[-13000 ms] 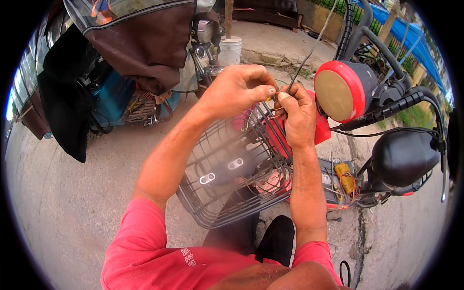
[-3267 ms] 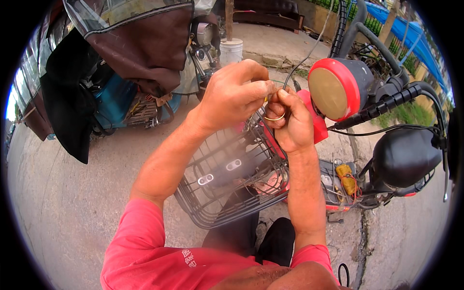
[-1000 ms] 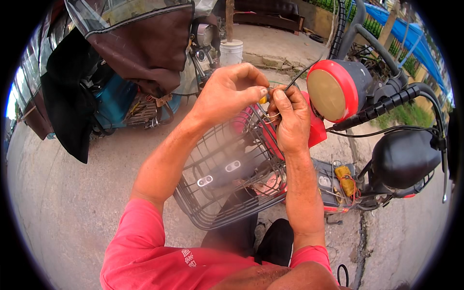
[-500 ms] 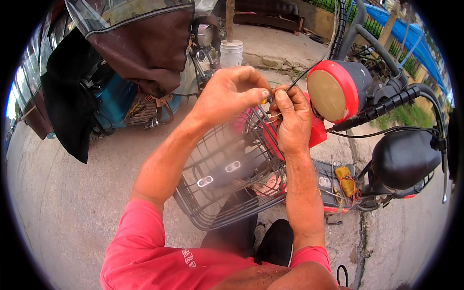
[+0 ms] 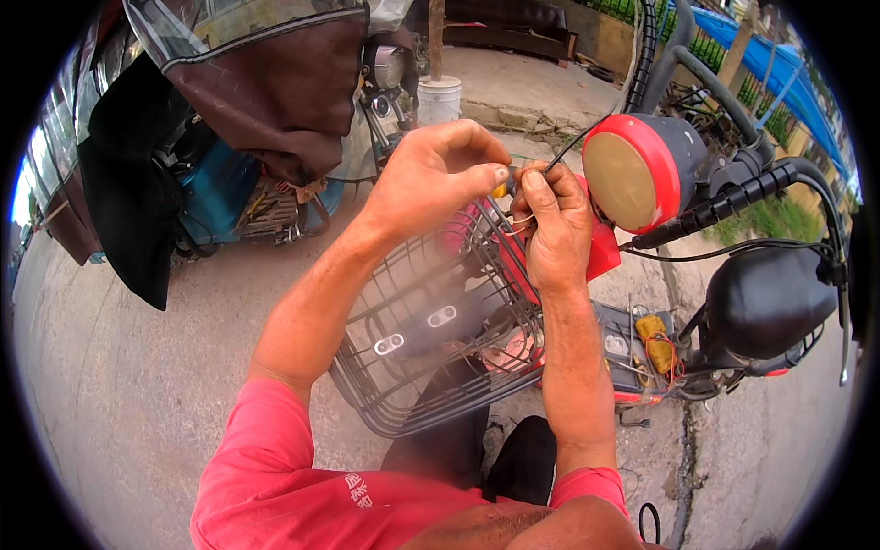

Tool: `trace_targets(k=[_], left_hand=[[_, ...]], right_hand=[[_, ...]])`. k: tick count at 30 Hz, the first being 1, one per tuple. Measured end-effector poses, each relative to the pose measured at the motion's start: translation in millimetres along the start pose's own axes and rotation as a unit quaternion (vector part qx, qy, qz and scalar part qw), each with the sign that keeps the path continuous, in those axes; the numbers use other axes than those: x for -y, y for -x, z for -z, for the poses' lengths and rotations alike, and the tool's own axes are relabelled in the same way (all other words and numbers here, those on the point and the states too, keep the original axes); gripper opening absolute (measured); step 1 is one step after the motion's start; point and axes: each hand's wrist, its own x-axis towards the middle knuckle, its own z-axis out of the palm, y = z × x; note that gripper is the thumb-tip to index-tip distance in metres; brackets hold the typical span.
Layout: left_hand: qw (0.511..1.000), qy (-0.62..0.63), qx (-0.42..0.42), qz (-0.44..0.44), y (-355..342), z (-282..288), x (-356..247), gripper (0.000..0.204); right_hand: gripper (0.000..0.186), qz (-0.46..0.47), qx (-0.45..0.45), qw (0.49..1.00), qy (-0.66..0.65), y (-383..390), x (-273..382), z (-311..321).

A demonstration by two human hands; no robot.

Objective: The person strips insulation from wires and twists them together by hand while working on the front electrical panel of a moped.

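My left hand (image 5: 435,183) is closed in a pinch on the end of a thin wire (image 5: 515,173), its thumb and forefinger touching my right hand's fingertips. My right hand (image 5: 556,234) grips a dark cable (image 5: 575,141) between thumb and fingers, with a pale thin wire (image 5: 520,219) looping below. A small yellow piece (image 5: 500,189) shows behind the pinch, partly hidden. Both hands are above the wire basket (image 5: 403,425) on a red two-wheeler (image 5: 600,252), just left of its round red-rimmed headlight (image 5: 620,180). The small parts between my fingertips are hard to make out.
A covered blue vehicle (image 5: 206,202) with tools inside stands at left. A white bucket (image 5: 439,104) with a post stands behind my hands. The two-wheeler's handlebar (image 5: 715,206), black seat (image 5: 765,298) and yellow wired bundle (image 5: 655,344) are at right. My legs are below the basket.
Since 3.3 seconds ago my left fingers have loosened their curl and its thumb points more toward my right fingertips. Over the last second both hands stay almost still.
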Motion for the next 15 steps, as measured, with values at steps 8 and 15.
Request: trace_targets(k=[8,15], left_hand=[[1.000,0.012,0.022,0.000,0.8,-0.6,1.6,0.019],[0.997,-0.016,0.063,-0.051,1.5,-1.3,3.5,0.016]], right_hand=[[0.014,0.002,0.001,1.000,-0.002,0.0,-0.2,-0.9],[0.014,0.003,-0.004,1.000,-0.007,-0.3,-0.3,-2.7]])
